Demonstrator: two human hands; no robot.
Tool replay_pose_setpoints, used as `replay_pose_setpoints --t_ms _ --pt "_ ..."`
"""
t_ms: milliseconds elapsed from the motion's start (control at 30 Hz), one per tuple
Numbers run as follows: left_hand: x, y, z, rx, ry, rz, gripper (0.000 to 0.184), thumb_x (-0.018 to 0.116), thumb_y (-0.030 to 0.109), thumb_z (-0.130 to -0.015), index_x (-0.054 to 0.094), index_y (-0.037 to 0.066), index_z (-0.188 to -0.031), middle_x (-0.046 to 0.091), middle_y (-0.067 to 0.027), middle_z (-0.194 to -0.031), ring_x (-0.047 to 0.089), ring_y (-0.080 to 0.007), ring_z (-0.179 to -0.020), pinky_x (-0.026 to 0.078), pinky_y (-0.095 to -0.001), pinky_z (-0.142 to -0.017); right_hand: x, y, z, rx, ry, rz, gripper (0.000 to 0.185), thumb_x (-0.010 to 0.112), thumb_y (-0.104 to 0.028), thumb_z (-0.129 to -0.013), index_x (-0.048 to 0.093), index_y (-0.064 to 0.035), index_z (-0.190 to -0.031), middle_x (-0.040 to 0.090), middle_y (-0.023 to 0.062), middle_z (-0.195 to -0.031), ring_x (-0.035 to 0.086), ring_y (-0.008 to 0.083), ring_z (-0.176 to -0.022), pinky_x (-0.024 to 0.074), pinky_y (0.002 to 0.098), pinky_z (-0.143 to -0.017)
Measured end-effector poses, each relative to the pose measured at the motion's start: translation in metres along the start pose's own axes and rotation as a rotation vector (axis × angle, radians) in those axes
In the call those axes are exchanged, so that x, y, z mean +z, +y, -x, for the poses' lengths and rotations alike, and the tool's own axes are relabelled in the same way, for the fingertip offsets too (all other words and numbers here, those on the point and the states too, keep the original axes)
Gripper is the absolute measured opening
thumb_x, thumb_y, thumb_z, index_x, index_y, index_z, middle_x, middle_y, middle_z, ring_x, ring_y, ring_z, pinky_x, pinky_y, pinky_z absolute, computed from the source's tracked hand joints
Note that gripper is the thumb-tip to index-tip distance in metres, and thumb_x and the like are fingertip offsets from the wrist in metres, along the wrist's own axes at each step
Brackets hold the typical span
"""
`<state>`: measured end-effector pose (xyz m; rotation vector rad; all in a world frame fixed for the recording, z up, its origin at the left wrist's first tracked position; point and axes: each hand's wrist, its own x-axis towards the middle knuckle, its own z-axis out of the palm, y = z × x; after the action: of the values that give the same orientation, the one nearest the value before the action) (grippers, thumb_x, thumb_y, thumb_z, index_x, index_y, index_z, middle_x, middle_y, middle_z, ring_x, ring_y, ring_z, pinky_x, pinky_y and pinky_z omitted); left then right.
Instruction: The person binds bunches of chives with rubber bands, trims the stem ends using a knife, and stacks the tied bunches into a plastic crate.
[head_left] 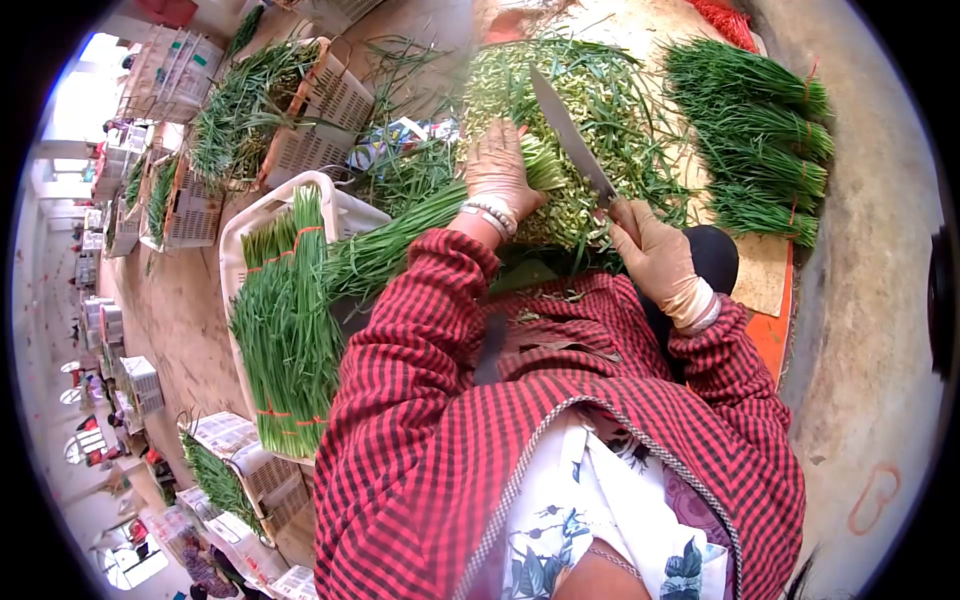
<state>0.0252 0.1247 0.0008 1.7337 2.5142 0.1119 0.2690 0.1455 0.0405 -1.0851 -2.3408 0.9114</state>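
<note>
My right hand [655,255], in a thin pale glove, is closed round the handle of a long-bladed kitchen knife [570,130]. The blade points away and to the left, above the heap of cut stem ends. Under my left hand [500,180], also gloved and with beads at the wrist, a bunch of green chives [400,235] is gripped near its pale cut ends [541,163]. Its leaves trail left towards a white crate. The blade stands to the right of those ends, apart from them. Pale chive trimmings [590,220] lie thickly about both hands.
Tied chive bundles [755,140] lie in a row at the right. To my left, the white crate [232,250] holds more tied chives [290,340]. Slatted baskets of greens [318,115] stand farther left. Bare floor [860,330] runs along the right side.
</note>
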Motion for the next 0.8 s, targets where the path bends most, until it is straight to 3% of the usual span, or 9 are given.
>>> replay_pose_setpoints --t_ms 33,67,133,167,200,300,467,533,800 --pt "0.0 0.001 -0.001 0.003 -0.012 0.021 0.118 0.086 0.045 -0.059 0.024 -0.002 -0.148 0.038 -0.0219 -0.147 0.042 -0.0314 -0.135 0.036 -0.0411 -0.11 0.002 -0.001 0.001 0.019 -0.034 0.011 0.029 0.062 -0.025 -0.091 0.056 -0.0109 -0.116 0.067 0.0167 -0.089 0.066 0.0378 -0.081 0.0525 0.0431 -0.068" --pt "-0.001 0.002 -0.004 -0.001 -0.014 0.022 0.118 0.086 0.045 -0.059 0.024 -0.002 -0.148 0.038 -0.0219 -0.147 0.042 -0.0314 -0.135 0.036 -0.0411 -0.11 0.004 -0.002 0.0 0.038 -0.069 0.023 0.028 0.063 -0.025 -0.091 0.056 -0.0106 -0.115 0.067 0.0165 -0.089 0.066 0.0378 -0.081 0.0525 0.0433 -0.067" --pt "-0.005 0.004 -0.009 -0.131 -0.202 0.122 0.116 0.086 0.041 -0.059 0.024 -0.004 -0.146 0.053 -0.0208 -0.132 0.056 -0.0315 -0.119 0.048 -0.0399 -0.097 0.011 0.001 -0.002 0.024 -0.073 0.02 0.027 0.063 -0.024 -0.091 0.055 -0.0103 -0.113 0.067 0.0163 -0.089 0.066 0.0374 -0.081 0.0525 0.0437 -0.067" --pt "-0.006 0.005 -0.008 -0.138 -0.174 0.083 0.104 0.085 0.04 -0.06 0.033 -0.003 -0.139 0.061 -0.0186 -0.117 0.063 -0.0316 -0.106 0.053 -0.0398 -0.088 0.013 0.001 -0.003 0.055 -0.124 0.127 0.027 0.063 -0.024 -0.091 0.056 -0.0104 -0.113 0.067 0.0164 -0.089 0.066 0.037 -0.081 0.0525 0.0437 -0.067" --pt "-0.008 0.005 -0.009 -0.147 -0.175 0.084 0.104 0.085 0.04 -0.06 0.033 -0.003 -0.139 0.061 -0.0186 -0.117 0.063 -0.0316 -0.106 0.053 -0.0398 -0.088 0.013 -0.002 -0.006 0.083 -0.177 0.233 0.026 0.062 -0.023 -0.091 0.056 -0.0105 -0.113 0.067 0.0165 -0.088 0.066 0.0366 -0.081 0.0526 0.0436 -0.067" --pt "-0.007 0.005 -0.011 -0.162 -0.199 0.096 0.068 0.084 0.037 -0.062 0.054 0.003 -0.113 0.063 -0.0175 -0.112 0.064 -0.0307 -0.106 0.054 -0.0412 -0.088 0.002 -0.007 -0.006 0.054 -0.112 0.025 0.024 0.061 -0.024 -0.092 0.057 -0.0111 -0.112 0.067 0.0157 -0.085 0.066 0.0366 -0.081 0.0524 0.0428 -0.068" --pt "-0.006 0.006 -0.012 -0.16 -0.198 0.115 0.062 0.083 0.037 -0.063 0.059 0.004 -0.11 0.063 -0.0167 -0.112 0.064 -0.0306 -0.106 0.054 -0.0403 -0.088 -0.003 -0.014 -0.01 0.06 -0.15 0.071 0.024 0.061 -0.025 -0.092 0.055 -0.011 -0.111 0.067 0.0162 -0.085 0.065 0.0376 -0.08 0.0517 0.0438 -0.067" --pt "-0.01 0.008 -0.011 -0.161 -0.229 0.078 0.062 0.082 0.037 -0.063 0.059 0.004 -0.11 0.062 -0.0158 -0.111 0.064 -0.0307 -0.104 0.054 -0.0403 -0.087 0.004 -0.007 -0.012 0.079 -0.247 0.238 0.023 0.06 -0.026 -0.093 0.053 -0.0108 -0.109 0.065 0.0176 -0.081 0.065 0.0392 -0.077 0.051 0.0455 -0.065" --pt "0.001 0.005 -0.012 -0.128 -0.166 0.081 0.06 0.082 0.037 -0.063 0.059 0.005 -0.108 0.062 -0.0143 -0.106 0.064 -0.0298 -0.101 0.054 -0.0397 -0.084 0.002 -0.008 -0.009 0.069 -0.234 0.274 0.026 0.058 -0.028 -0.094 0.052 -0.0105 -0.112 0.064 0.0188 -0.074 0.064 0.0415 -0.07 0.0493 0.0508 -0.063"
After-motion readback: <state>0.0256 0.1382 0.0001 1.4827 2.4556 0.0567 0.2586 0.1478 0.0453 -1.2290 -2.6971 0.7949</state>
